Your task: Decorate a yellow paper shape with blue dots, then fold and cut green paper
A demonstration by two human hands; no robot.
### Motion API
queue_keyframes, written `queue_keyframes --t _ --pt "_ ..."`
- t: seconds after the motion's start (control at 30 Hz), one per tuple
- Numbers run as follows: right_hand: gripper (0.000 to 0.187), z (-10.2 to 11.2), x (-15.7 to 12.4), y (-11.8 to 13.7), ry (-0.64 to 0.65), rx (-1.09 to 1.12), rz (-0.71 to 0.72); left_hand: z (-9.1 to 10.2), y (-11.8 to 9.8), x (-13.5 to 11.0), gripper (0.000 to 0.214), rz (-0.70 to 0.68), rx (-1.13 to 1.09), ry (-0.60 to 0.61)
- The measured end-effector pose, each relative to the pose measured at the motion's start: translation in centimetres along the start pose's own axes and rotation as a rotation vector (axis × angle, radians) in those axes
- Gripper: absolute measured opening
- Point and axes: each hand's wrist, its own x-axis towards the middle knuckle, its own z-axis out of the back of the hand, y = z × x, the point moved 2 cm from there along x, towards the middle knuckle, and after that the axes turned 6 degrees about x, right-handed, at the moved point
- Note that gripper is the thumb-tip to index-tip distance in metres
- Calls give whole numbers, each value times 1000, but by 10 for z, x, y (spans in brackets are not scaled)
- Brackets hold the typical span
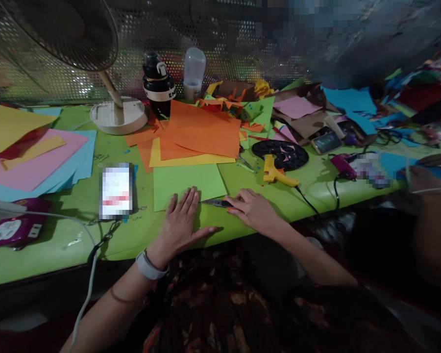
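Pressing the open left hand (182, 221) flat on a green paper sheet (186, 182), a person grips a dark bladed tool (215, 202) with the right hand (253, 209).

Bright papers on a lime-green bench (77, 235)
Green sheet (187, 184), orange sheets (202, 130) over yellow, pink paper (33, 162) on blue; yellow glue gun (275, 172), black disc (284, 153), dark floral-patterned clothing (213, 304)
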Motion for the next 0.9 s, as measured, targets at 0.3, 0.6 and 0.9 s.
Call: queue_keyframes --t 0.3,0.6,0.9 --pt "25 0 -3 3 -70 14 19 19 20 -17 96 -2 33 46" --pt "23 -7 10 20 -128 25 36 17 35 -34 100 52 57 67" --pt "24 -6 10 21 -71 73 48 13 35 -35 101 70 47 55"
